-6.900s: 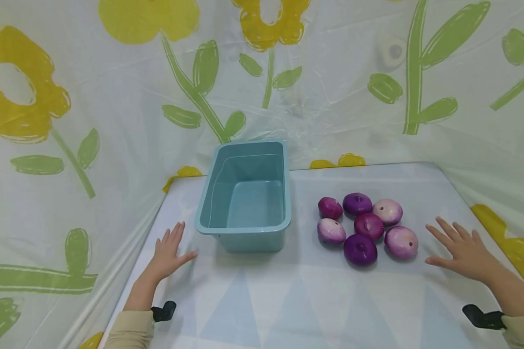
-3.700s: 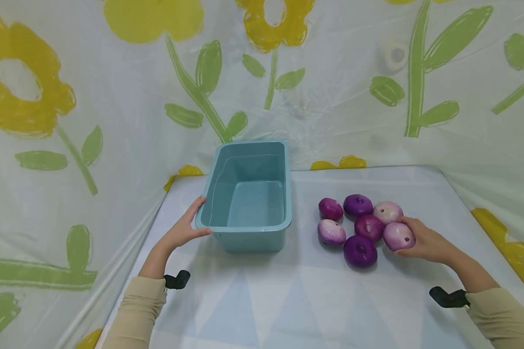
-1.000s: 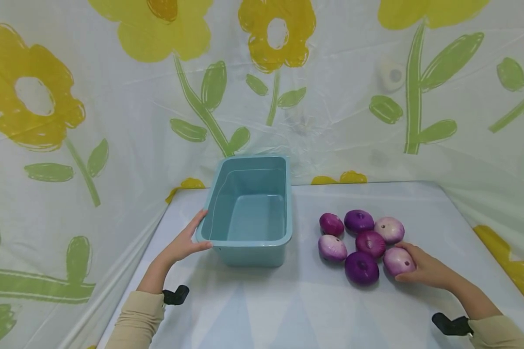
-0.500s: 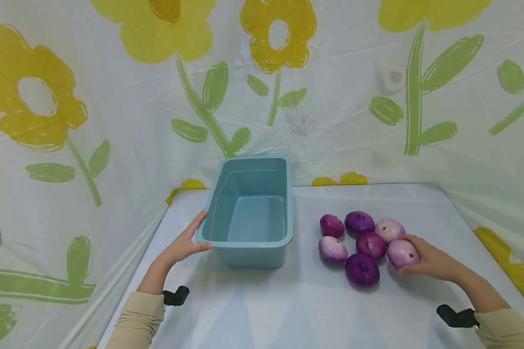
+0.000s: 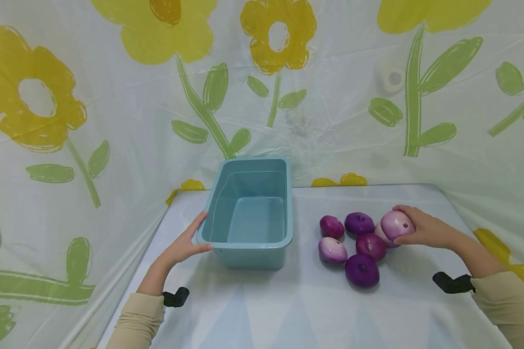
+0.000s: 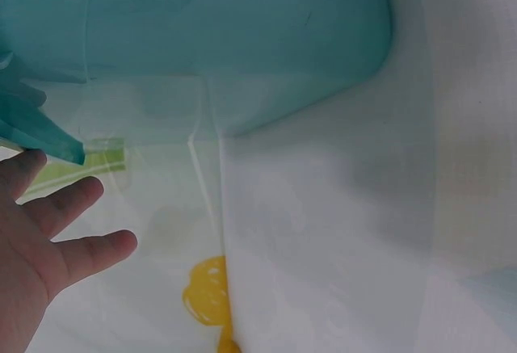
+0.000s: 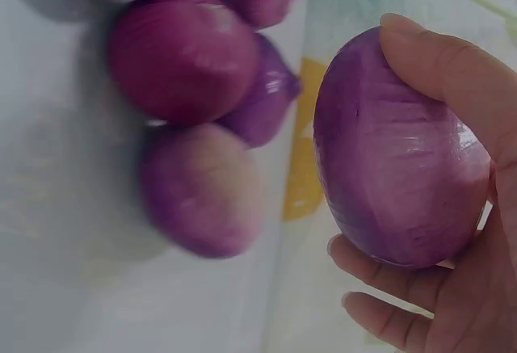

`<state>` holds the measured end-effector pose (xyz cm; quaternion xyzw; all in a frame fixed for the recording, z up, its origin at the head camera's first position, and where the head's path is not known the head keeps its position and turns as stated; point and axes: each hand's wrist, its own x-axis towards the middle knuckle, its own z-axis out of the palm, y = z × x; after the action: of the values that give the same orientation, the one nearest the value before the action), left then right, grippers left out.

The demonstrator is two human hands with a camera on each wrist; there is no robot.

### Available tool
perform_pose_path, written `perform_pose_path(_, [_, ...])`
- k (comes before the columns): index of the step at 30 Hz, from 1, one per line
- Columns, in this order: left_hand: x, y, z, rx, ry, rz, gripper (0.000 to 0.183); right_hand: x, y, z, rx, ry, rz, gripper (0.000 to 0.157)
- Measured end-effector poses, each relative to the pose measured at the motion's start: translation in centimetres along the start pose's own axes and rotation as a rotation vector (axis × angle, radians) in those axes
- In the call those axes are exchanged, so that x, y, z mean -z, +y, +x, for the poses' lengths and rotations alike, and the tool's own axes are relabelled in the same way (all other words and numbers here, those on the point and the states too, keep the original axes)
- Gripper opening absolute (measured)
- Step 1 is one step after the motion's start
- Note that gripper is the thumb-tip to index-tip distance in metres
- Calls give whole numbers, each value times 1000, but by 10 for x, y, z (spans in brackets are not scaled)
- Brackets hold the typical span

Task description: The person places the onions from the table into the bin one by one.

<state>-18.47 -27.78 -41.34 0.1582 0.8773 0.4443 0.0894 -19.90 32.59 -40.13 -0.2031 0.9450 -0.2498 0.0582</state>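
Fingers and thumb of my right hand [image 5: 428, 229] pinch a pale purple onion [image 5: 395, 224], which I hold above the table [image 5: 270, 315] at the right. Six other onions [image 5: 371, 246] lie lower, mostly left of it. Farther left, my left hand [image 5: 183, 245], fingers spread, touches the teal tub's [image 5: 251, 245] near left corner. A flowered sheet [image 5: 332, 145] hangs at the far side.

Bin [image 5: 246, 245] on the table [image 5: 314, 310] — onions [image 5: 370, 246] to its right, curtain [image 5: 332, 145] behind both
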Motion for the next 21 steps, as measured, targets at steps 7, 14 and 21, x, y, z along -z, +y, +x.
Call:
perform_pose_path(7, [0,0,0,-7,1,-1,94,23,-28,28,46,0,-36,83])
perform_pose_path(14, [0,2,-1,-13,3,-13,94,44,-59,56,102,-20,-54,80])
perform_pose_path(21, [0,0,1,-12,6,-16,94,56,-91,90,130,-36,-82,76])
